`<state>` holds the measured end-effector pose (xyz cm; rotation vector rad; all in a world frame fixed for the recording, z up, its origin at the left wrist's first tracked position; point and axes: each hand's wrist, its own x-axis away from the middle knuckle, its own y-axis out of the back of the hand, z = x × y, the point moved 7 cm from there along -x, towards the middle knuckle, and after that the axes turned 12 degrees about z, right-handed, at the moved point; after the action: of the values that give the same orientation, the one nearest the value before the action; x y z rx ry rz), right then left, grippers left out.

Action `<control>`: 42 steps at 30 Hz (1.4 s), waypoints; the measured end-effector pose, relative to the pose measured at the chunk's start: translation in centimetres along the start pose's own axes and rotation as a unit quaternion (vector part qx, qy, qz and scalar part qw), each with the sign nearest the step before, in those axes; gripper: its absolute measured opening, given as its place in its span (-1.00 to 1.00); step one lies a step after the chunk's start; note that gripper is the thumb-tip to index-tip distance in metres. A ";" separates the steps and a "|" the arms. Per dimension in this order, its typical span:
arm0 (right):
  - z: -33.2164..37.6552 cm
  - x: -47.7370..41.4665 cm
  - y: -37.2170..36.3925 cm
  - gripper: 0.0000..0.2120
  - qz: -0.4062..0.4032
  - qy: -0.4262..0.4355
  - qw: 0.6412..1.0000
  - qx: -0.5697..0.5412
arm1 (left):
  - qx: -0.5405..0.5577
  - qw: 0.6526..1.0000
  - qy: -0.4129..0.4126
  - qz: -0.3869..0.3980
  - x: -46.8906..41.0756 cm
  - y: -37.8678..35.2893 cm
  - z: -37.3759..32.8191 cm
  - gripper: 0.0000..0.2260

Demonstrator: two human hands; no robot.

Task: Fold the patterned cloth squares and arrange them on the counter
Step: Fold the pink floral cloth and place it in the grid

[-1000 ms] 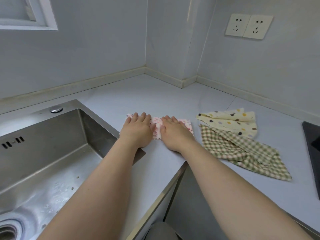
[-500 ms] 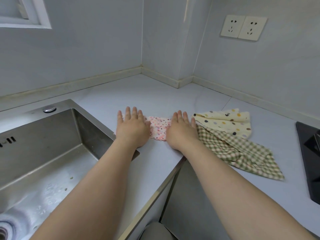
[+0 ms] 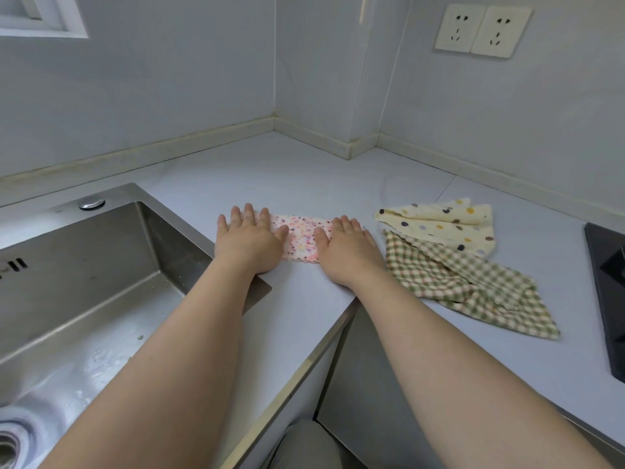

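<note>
From the head camera: on the pale grey tabletop (image 3: 304, 174), just right of the steel sink (image 3: 176, 245), lies the pink dotted cloth (image 3: 302, 236), folded into a narrow band with its scalloped edge toward the person. Both hands lie flat on it with straight fingers, holding nothing. The left hand (image 3: 248, 240) presses the end nearer the sink, its heel by the sink's corner. The right hand (image 3: 348, 252) presses the far end, and a strip of the pattern shows between the two thumbs.

Farther right of the sink, past the right hand, the cream polka-dot cloth (image 3: 443, 225) lies loosely folded. The green checked cloth (image 3: 473, 286) lies rumpled with its upper edge tucked under the cream one and its body spread toward the tabletop's front edge.

A black cooktop (image 3: 608, 299) sits at the frame's right border, well apart from the sink. A double wall socket (image 3: 482, 31) hangs above the cloths. The sink's round cap (image 3: 92, 202) sits on its back rim, and its drain (image 3: 10, 445) shows at the lower left.
</note>
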<state>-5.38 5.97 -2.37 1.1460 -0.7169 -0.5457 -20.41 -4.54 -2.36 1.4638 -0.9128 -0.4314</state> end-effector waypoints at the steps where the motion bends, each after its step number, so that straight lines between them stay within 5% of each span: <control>1: -0.1 0.1 0.1 -0.31 -0.006 -0.001 1.000 -0.005 | -0.002 1.000 0.003 -0.001 0.0 0.0 0.0 -0.37; 6: -0.7 0.5 0.2 -0.28 -0.031 -0.032 0.998 -0.047 | -0.018 1.000 0.005 -0.006 0.4 -0.1 -0.6 -0.34; 11: -1.9 1.2 1.0 -0.37 -0.100 -0.089 0.986 -0.101 | -0.014 0.992 -0.105 -0.064 1.5 1.0 -4.4 -0.43; 17: -2.6 1.2 0.9 -0.35 -0.090 -0.126 0.984 -0.085 | -0.025 0.989 -0.143 0.002 1.5 -1.2 -6.3 -0.43; 21: -2.7 0.8 1.5 -0.67 -0.170 -0.048 0.977 -0.116 | -0.034 0.988 -0.151 -0.010 1.1 -1.2 -6.2 -0.42; 26: -2.8 2.7 3.0 -0.88 -0.244 0.053 0.925 -0.286 | -0.058 0.983 -0.174 0.010 1.5 -1.3 -6.7 -0.40; 31: -3.2 4.5 3.4 -0.96 -0.204 0.125 0.801 -0.548 | -0.059 0.964 -0.253 0.048 2.9 -1.7 -9.0 -0.43; 34: -3.3 4.7 3.3 -0.81 -0.171 0.137 0.750 -0.625 | 0.077 0.950 -0.299 0.048 3.2 -0.8 -9.1 -0.50; 38: -2.6 4.7 3.6 -0.80 -0.154 0.157 0.790 -0.572 | 0.431 0.872 -0.225 -0.056 3.6 2.0 -6.3 -0.63; 40: -1.4 4.7 3.4 -0.71 -0.098 0.189 0.810 -0.546 | 0.516 0.835 -0.185 -0.048 3.0 2.0 -5.1 -0.70; 42: -0.7 4.8 3.3 -0.68 -0.062 0.211 0.817 -0.533 | 0.571 0.803 -0.170 -0.015 2.7 1.8 -4.4 -0.51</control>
<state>-1.54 4.04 1.64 0.2114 0.1133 -0.6407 -15.98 -3.52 0.64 2.5476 -1.5802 -0.1258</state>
